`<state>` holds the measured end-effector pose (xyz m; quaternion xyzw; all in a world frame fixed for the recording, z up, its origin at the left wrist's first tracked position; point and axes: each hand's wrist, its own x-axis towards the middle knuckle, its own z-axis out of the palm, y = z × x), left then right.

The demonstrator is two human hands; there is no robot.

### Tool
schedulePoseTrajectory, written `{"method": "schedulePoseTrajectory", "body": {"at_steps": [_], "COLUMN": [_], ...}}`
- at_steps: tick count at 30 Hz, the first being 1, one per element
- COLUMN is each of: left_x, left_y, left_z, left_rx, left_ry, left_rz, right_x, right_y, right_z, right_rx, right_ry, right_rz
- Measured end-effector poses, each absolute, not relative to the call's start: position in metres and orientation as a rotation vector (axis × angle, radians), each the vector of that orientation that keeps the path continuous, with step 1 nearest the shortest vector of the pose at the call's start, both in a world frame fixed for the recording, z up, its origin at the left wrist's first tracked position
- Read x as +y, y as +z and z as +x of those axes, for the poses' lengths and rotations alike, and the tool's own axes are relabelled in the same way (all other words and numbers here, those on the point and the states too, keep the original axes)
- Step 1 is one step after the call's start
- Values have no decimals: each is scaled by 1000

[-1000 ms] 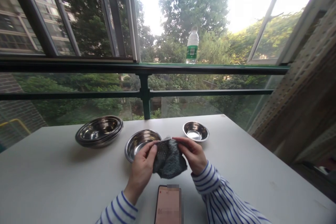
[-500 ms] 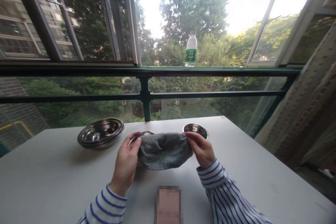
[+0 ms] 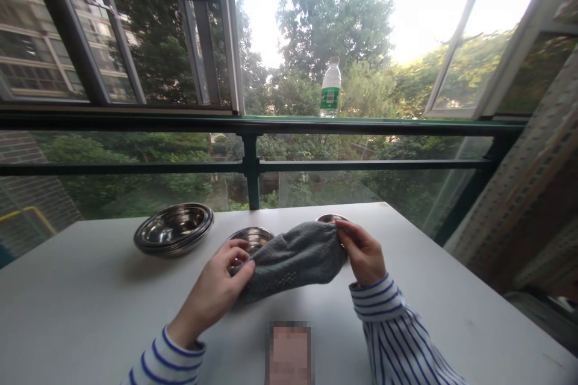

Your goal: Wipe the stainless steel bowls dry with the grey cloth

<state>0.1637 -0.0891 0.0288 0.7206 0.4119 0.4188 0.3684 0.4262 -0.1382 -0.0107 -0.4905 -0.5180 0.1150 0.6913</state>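
A grey cloth is stretched between my two hands above the table. My right hand pinches its upper right corner. At its lower left end is my left hand, thumb laid on the cloth and fingers curled behind it. Behind the cloth stand two small metal bowls: the left bowl shows its rim and part of its inside, while the right bowl is mostly covered by the cloth and my right hand.
A stack of metal bowls sits at the back left of the white table. Beyond the table runs a dark green railing, with a green-labelled plastic bottle standing upright at it. A patterned curtain hangs on the right.
The cloth has tilted, its right end rising and its left end dropping. My right hand has moved right, and my left hand has turned and slid lower, uncovering more of the left bowl.
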Motion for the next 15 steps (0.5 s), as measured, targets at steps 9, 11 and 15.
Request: {"method": "schedulePoseTrajectory", "body": {"at_steps": [9,11,15], "left_x": [-99,-100,-100], "left_y": [15,14,21], "left_z": [189,197,202], "left_rx": [728,624,560], "left_ry": [669,680,641], "left_rz": [1428,1449,1528], "right_x": [-136,-134,-129], "right_y": [28,37,50], "right_z": [398,391,387], "right_rx": [-1304,-1352,-1392], "right_ry": [304,345,368], "right_rz": [-1057,-1017,-995]}}
